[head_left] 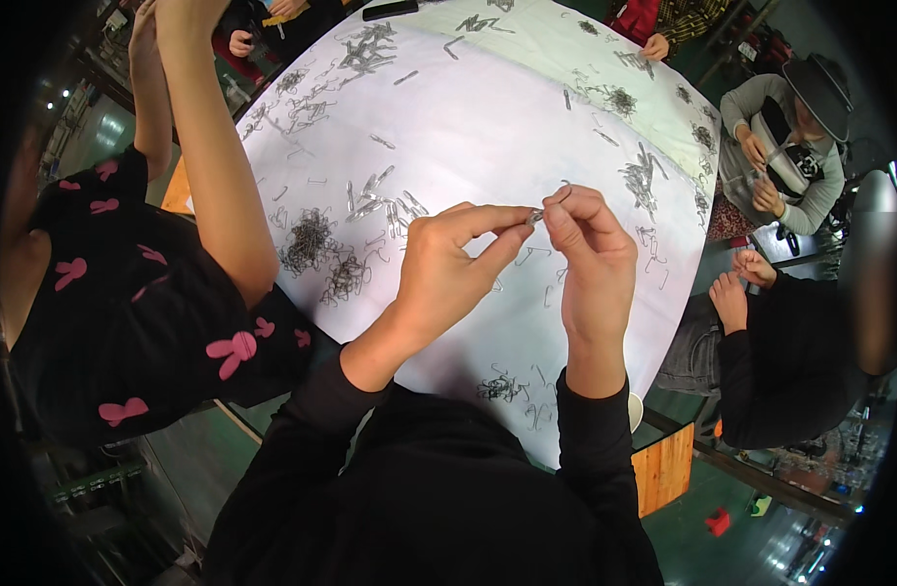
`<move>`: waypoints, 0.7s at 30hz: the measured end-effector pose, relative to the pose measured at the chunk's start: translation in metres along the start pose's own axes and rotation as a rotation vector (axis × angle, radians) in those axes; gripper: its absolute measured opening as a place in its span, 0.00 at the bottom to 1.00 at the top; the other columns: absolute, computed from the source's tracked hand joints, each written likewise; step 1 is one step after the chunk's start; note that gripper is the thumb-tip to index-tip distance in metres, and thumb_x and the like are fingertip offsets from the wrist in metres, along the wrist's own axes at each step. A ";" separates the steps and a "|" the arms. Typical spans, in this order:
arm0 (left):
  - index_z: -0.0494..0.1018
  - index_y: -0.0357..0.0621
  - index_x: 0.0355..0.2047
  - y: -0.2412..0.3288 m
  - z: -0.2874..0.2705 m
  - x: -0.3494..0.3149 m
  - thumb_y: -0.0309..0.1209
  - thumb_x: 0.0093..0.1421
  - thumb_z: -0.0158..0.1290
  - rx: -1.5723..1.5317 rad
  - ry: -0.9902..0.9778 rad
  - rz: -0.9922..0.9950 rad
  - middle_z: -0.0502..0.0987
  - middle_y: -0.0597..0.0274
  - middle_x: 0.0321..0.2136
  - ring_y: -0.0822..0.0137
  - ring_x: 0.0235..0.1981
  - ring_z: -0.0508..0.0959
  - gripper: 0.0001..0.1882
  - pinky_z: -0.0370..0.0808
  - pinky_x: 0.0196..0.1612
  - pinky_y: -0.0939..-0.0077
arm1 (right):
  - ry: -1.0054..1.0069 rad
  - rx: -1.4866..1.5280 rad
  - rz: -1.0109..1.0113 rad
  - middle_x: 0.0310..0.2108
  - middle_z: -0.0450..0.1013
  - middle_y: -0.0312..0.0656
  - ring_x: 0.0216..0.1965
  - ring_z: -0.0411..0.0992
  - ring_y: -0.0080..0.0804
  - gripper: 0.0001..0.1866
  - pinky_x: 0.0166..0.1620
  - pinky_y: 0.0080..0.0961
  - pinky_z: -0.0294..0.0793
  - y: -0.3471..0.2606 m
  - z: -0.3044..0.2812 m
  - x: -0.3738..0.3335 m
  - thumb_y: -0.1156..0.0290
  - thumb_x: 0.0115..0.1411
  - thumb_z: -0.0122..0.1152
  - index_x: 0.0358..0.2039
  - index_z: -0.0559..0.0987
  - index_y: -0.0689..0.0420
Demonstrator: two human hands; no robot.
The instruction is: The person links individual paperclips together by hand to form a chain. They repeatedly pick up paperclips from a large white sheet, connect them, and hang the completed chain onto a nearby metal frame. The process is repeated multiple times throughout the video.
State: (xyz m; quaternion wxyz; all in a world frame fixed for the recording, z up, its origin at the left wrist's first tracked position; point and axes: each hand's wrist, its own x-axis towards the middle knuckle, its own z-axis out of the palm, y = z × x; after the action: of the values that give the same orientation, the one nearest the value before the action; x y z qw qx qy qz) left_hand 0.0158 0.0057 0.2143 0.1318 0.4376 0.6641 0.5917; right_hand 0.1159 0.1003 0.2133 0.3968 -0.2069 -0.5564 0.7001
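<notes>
My left hand and my right hand are raised above a table covered in white cloth. Both pinch a small bent metal wire clip between thumbs and forefingers, the fingertips almost touching. Below my hands lies a small tangle of wire clips near the table's front edge. A larger dark pile of clips sits to the left of my left hand.
Several more clip piles are scattered over the cloth. A person in a black top with pink shapes sits at my left, arm raised. Other people sit at the right and the far side. A wooden table corner shows below.
</notes>
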 end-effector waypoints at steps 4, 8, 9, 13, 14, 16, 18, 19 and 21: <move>0.78 0.41 0.33 -0.019 -0.010 0.005 0.26 0.53 0.55 0.000 0.025 -0.002 0.80 0.59 0.29 0.69 0.27 0.78 0.07 0.72 0.30 0.78 | -0.010 0.032 -0.056 0.35 0.66 0.36 0.34 0.66 0.21 0.03 0.37 0.16 0.66 -0.009 0.007 -0.006 0.81 0.52 0.60 0.28 0.76 0.62; 0.78 0.41 0.33 -0.123 -0.014 0.023 0.30 0.54 0.54 0.188 0.066 -0.113 0.79 0.60 0.28 0.72 0.25 0.76 0.09 0.71 0.31 0.79 | -0.051 0.049 -0.086 0.35 0.66 0.37 0.34 0.66 0.21 0.03 0.38 0.16 0.66 -0.021 0.014 -0.012 0.82 0.52 0.59 0.29 0.76 0.64; 0.78 0.41 0.32 -0.161 -0.009 0.027 0.32 0.53 0.55 0.272 0.034 -0.145 0.79 0.59 0.28 0.70 0.25 0.77 0.09 0.72 0.31 0.77 | -0.056 0.049 -0.108 0.35 0.65 0.37 0.34 0.66 0.21 0.03 0.38 0.16 0.66 -0.021 0.014 -0.009 0.82 0.52 0.59 0.29 0.76 0.64; 0.78 0.44 0.30 -0.245 0.025 0.014 0.33 0.49 0.57 0.782 -0.196 -0.203 0.78 0.58 0.26 0.58 0.28 0.77 0.08 0.73 0.34 0.68 | -0.047 0.020 -0.124 0.34 0.65 0.37 0.33 0.65 0.20 0.04 0.37 0.15 0.65 -0.020 0.009 -0.005 0.82 0.52 0.59 0.30 0.76 0.65; 0.78 0.44 0.29 -0.258 0.031 0.011 0.33 0.48 0.57 0.893 -0.233 -0.147 0.78 0.58 0.25 0.56 0.28 0.77 0.09 0.73 0.34 0.66 | -0.048 0.019 -0.123 0.34 0.65 0.37 0.33 0.65 0.20 0.04 0.37 0.15 0.65 -0.019 0.010 -0.003 0.82 0.52 0.59 0.30 0.76 0.65; 0.77 0.45 0.30 -0.267 0.039 0.012 0.34 0.48 0.57 0.926 -0.264 -0.140 0.77 0.57 0.27 0.55 0.31 0.76 0.09 0.72 0.37 0.62 | -0.051 0.012 -0.118 0.34 0.65 0.37 0.33 0.65 0.20 0.04 0.37 0.15 0.65 -0.019 0.010 -0.001 0.82 0.52 0.59 0.29 0.76 0.64; 0.76 0.44 0.31 -0.267 0.042 0.018 0.33 0.48 0.57 0.898 -0.316 -0.177 0.77 0.56 0.28 0.54 0.33 0.76 0.10 0.72 0.38 0.62 | -0.046 -0.012 -0.101 0.34 0.66 0.36 0.33 0.65 0.20 0.04 0.37 0.14 0.65 -0.018 0.010 0.001 0.82 0.52 0.59 0.29 0.76 0.64; 0.76 0.44 0.31 -0.264 0.041 0.023 0.33 0.48 0.58 0.853 -0.350 -0.218 0.77 0.56 0.28 0.54 0.32 0.76 0.10 0.72 0.38 0.64 | -0.044 -0.023 -0.092 0.34 0.66 0.36 0.32 0.65 0.19 0.04 0.37 0.14 0.65 -0.018 0.011 0.001 0.82 0.52 0.59 0.29 0.76 0.64; 0.75 0.41 0.32 -0.248 0.039 0.034 0.31 0.49 0.58 0.611 -0.307 -0.292 0.77 0.56 0.28 0.56 0.31 0.77 0.11 0.73 0.36 0.68 | -0.031 -0.026 -0.090 0.33 0.66 0.36 0.32 0.65 0.19 0.04 0.36 0.14 0.65 -0.015 0.010 0.001 0.81 0.51 0.60 0.29 0.77 0.63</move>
State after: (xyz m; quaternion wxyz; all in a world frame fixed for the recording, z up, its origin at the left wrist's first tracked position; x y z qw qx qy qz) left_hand -0.0826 0.0772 -0.0073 0.1759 0.4411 0.8380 0.2686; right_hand 0.1132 0.0958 0.2303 0.4165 -0.1758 -0.5805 0.6773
